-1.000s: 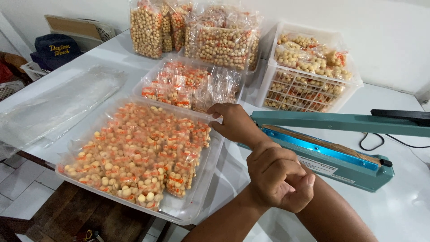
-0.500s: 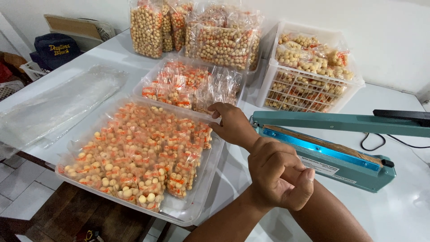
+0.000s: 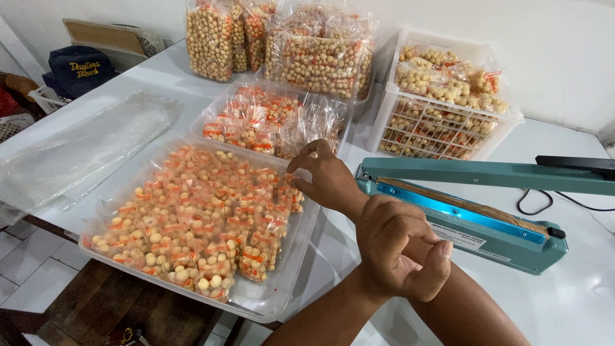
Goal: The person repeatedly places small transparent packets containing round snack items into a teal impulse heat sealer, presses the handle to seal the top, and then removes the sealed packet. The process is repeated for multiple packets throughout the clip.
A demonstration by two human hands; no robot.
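Observation:
My right hand (image 3: pixel 328 181) reaches across to the far right corner of a clear tray (image 3: pixel 269 309). The tray is packed with small packets of orange and cream round snacks (image 3: pixel 192 224). Thumb and forefinger pinch one small packet (image 3: pixel 280 187) at that corner. My left hand (image 3: pixel 398 253) is curled loosely with nothing in it and rests on top of my right forearm, so my arms cross. Just right of both hands stands a teal bar sealer (image 3: pixel 474 221) with its arm raised.
A second clear tray of packets (image 3: pixel 275 118) lies behind the first. Large bags of snacks (image 3: pixel 320 61) stand at the back, next to a white crate (image 3: pixel 448 138) of packets. Flat clear bags (image 3: pixel 83 150) lie at left. A black cable (image 3: pixel 544 205) trails by the sealer.
My right hand has edged left over the tray corner and closed on a packet. My left hand has shifted a little on the forearm.

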